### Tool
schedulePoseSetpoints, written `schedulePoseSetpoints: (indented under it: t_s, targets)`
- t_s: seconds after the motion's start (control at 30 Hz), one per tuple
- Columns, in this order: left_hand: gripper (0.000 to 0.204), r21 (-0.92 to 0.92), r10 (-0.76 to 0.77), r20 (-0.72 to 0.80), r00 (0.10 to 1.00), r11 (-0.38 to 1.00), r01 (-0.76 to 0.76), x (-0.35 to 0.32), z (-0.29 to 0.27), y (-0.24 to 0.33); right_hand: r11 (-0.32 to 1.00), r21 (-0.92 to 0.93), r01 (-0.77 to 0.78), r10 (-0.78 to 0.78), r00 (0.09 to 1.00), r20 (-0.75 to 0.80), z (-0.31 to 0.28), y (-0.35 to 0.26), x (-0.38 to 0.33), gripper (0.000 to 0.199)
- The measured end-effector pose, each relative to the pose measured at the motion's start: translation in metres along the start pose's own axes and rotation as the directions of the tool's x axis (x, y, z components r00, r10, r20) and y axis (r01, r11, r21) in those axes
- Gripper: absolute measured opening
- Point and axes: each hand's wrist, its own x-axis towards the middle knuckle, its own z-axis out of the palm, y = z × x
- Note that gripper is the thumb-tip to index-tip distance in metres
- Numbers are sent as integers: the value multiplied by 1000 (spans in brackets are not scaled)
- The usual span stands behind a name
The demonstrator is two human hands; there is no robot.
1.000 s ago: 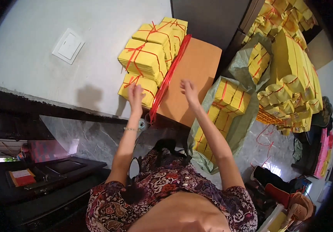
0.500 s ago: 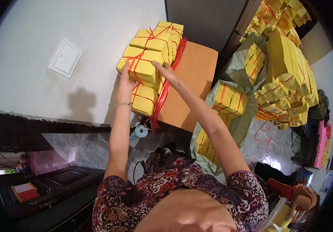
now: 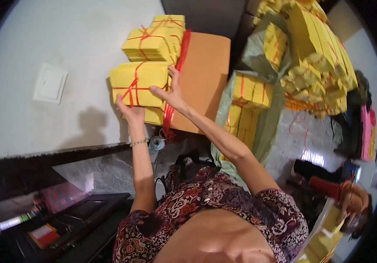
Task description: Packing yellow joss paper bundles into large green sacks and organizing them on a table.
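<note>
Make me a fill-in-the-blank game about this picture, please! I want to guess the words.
1. The left hand and right hand are on a bundle whose main colour is ____.
2. The string tied around that bundle is ____.
3. A bracelet circles the person's ____ wrist.
4. The sack with more bundles inside stands to the ____ of the brown tabletop.

Missing words: yellow; red; left; right.

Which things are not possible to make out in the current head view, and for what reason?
All in the head view:
- Left hand: some fingers, hidden beneath the tied yellow paper bundle.
- Lower bundle: mostly covered by that bundle.
- Green sack: near end, partly behind the right arm.
- Wall switch: details blurred.
</note>
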Motion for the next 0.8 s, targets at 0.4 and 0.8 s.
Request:
schedulePoseSetpoints:
  t_s: [0.4,0.8]
  targets:
    - [67,134,-137,192,972,985,112,-91,72,-127,854,-517,50,-216,940,-266,-176,-43,-120,126]
    - [71,810,-695,16,719,431,398,-129,33,-280,809,568,-149,574,404,-712,-262,64,-259,104]
